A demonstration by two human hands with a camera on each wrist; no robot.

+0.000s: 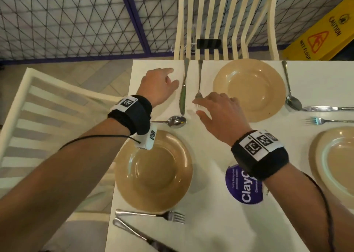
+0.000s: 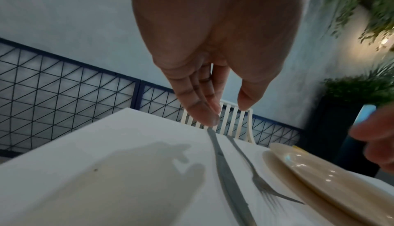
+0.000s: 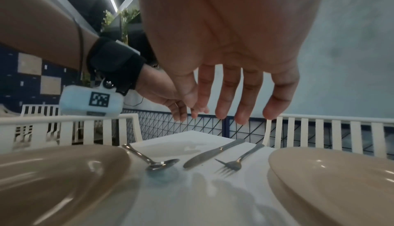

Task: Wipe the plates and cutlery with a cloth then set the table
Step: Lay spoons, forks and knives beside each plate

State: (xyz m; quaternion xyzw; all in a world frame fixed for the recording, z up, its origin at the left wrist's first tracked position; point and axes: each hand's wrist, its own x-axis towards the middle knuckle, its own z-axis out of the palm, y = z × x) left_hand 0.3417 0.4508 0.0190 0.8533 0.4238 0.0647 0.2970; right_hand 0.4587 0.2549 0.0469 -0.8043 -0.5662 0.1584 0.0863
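From my seat the setting looks nearly done: three plates lie on the bench (image 1: 210, 223) with cutlery alongside, no cloth in view, and my left hand (image 1: 160, 84) and right hand (image 1: 220, 111), fingers loosely spread and empty, hover over the knife (image 1: 183, 90) and fork (image 1: 199, 83) at upper centre.

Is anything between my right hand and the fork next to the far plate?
Nothing visible. The right hand hovers open just above the fork tines, with only bare table below; the knife lies apart, to its left.
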